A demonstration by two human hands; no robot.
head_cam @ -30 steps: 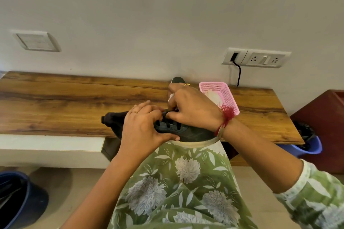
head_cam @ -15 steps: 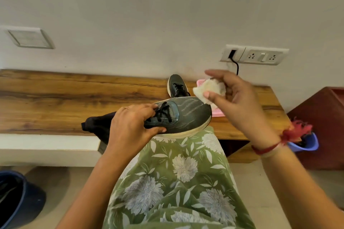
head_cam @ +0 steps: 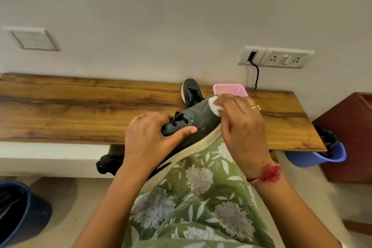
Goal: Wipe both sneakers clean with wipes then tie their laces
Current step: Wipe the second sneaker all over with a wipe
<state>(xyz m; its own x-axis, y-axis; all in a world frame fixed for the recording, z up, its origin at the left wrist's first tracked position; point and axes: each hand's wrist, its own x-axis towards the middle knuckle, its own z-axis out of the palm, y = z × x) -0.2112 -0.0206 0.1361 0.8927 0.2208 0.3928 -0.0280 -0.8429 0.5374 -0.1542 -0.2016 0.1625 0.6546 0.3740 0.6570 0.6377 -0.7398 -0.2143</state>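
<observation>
A dark grey sneaker (head_cam: 203,121) with a cream sole lies tilted on my lap, toe pointing to the upper right. My left hand (head_cam: 149,141) grips it around the laced middle, thumb over the side. My right hand (head_cam: 241,127) holds a white wipe (head_cam: 214,104) pressed against the sneaker's toe. The second dark sneaker (head_cam: 191,91) stands on the wooden shelf (head_cam: 80,110) behind, its black laces showing. A pink mesh basket (head_cam: 231,89) sits just right of it, partly hidden by my right hand.
A black cable hangs from the wall socket (head_cam: 275,57) above the basket. A blue bin (head_cam: 320,153) stands under the shelf's right end beside a dark red cabinet (head_cam: 350,137). A dark blue bucket (head_cam: 22,211) is on the floor at left. A black cloth (head_cam: 109,163) hangs below the shelf.
My right hand lifted off the laces with the wipe, then came back down onto the sneaker's toe. The sneaker has tilted, its sole now facing me more.
</observation>
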